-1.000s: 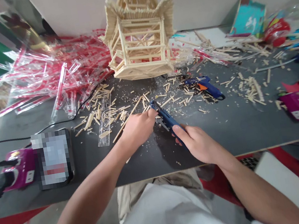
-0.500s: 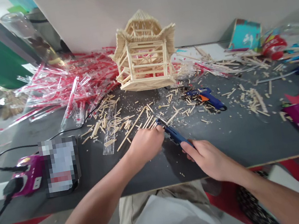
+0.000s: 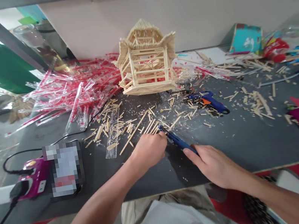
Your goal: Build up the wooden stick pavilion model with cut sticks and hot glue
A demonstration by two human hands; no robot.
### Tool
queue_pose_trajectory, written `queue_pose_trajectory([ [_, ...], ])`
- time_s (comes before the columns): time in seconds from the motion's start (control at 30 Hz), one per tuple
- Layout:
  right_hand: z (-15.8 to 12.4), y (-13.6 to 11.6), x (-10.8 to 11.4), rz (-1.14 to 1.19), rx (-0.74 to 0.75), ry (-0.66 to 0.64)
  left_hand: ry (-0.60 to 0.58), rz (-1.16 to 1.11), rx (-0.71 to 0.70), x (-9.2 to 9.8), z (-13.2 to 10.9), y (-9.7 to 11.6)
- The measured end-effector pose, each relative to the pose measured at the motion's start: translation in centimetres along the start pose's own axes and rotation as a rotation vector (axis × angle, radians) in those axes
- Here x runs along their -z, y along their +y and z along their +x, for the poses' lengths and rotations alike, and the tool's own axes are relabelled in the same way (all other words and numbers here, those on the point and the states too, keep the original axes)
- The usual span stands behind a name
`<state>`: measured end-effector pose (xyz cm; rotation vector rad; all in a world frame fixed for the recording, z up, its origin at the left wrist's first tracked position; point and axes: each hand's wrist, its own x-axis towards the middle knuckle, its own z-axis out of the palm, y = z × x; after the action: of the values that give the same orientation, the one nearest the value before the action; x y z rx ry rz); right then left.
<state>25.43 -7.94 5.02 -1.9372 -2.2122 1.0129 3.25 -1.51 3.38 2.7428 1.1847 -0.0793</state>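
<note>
Model house point(image 3: 146, 46) stands behind the hand tool point(image 3: 180, 142) (phone point(image 3: 65, 172) left, glue gun point(image 3: 214, 104) right).

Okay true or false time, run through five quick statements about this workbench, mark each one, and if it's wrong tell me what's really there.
1. The right hand holds a blue tool. True.
2. The glue gun is in the left hand. False: the glue gun lies on the table; the left hand is close to the blue tool's tip.
3. The stick house stands beyond both hands. True.
4. The clear ruler lies right of the blue tool. False: it lies to the left.
5. Loose stick pieces are scattered on the table. True.
</note>
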Motion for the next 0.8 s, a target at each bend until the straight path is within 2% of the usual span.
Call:
queue_pose_trajectory([
  [0.3, 0.4, 0.2, -0.2, -0.012, -0.031, -0.045, 0.008, 0.001, 0.03, -0.3, -0.1, 0.0],
  [0.57, 0.6, 0.3, -0.3, -0.014, -0.027, -0.041, 0.064, 0.001, 0.069, -1.2, -0.1, -0.1],
  [0.8, 0.9, 0.1, -0.3, -0.019, -0.023, -0.032, 0.051, -0.03, 0.081, -1.0, 0.0, 0.0],
])
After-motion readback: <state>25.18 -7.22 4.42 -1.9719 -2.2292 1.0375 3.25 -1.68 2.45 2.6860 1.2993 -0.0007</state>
